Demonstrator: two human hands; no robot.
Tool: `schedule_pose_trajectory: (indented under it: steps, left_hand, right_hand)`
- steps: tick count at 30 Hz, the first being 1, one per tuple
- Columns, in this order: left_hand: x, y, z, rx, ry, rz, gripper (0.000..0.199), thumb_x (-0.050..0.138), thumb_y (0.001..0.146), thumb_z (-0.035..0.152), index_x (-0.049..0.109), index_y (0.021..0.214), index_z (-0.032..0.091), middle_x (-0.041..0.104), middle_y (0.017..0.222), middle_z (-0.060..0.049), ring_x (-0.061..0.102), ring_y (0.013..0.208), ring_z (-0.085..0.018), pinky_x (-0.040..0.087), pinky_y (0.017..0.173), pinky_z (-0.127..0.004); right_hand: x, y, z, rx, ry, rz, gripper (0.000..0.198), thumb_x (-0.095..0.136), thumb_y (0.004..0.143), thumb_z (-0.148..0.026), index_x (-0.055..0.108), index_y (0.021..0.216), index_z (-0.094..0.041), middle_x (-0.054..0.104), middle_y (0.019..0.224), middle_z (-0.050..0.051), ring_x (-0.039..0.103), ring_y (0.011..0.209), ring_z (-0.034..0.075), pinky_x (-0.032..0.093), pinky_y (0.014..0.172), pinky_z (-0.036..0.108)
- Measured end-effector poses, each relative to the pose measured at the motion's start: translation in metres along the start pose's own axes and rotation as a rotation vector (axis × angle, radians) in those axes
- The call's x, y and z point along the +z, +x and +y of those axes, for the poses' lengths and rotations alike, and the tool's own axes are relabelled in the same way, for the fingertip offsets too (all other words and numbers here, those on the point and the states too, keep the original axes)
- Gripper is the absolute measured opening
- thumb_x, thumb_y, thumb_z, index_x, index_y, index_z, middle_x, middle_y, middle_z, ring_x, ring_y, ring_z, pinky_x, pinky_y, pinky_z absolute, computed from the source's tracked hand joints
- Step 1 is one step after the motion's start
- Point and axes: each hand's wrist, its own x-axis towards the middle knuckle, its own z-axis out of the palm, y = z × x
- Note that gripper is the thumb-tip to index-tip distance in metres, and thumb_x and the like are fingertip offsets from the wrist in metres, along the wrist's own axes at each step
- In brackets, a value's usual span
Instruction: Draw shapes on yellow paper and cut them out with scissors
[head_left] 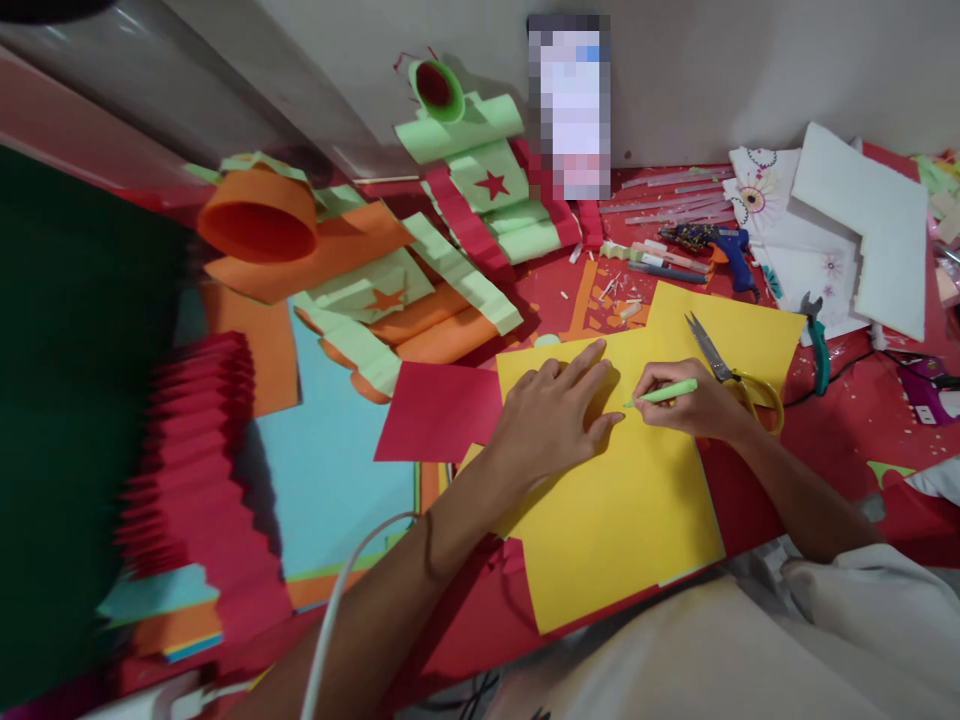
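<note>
A large sheet of yellow paper (pixel 622 530) lies in front of me on the red table. My left hand (pixel 547 415) rests flat on its upper left part with the fingers spread. My right hand (pixel 682 405) grips a light green pen (pixel 670 391), whose tip points left at the paper close to my left thumb. Just beyond the right hand, scissors with yellow handles (pixel 712 350) lie open on a second yellow piece (pixel 739 318). A red paper square (pixel 439 410) sits left of the sheet.
Paper constructions in orange and green (pixel 375 290) and in green and red (pixel 487 180) stand at the back left. Blue sheets (pixel 337 480) and pleated red paper (pixel 199 450) lie left. A phone (pixel 574 110) leans on the wall. A glue gun (pixel 712 245), pliers (pixel 817 345) and white foam board (pixel 862 220) lie right.
</note>
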Motion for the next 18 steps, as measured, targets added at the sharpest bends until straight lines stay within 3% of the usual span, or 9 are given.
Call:
schedule_pose_trajectory:
  steps: [18]
  left_hand:
    - [-0.013, 0.002, 0.001, -0.005, 0.017, -0.157, 0.072, 0.060, 0.098, 0.067, 0.052, 0.154, 0.023, 0.030, 0.179, -0.009, 0.061, 0.128, -0.041, 0.056, 0.099, -0.056]
  right_hand:
    - [-0.002, -0.006, 0.003, -0.039, -0.012, -0.074, 0.005, 0.070, 0.082, -0.021, 0.069, 0.079, -0.018, 0.072, 0.068, -0.002, 0.056, 0.057, 0.009, 0.038, 0.059, 0.022]
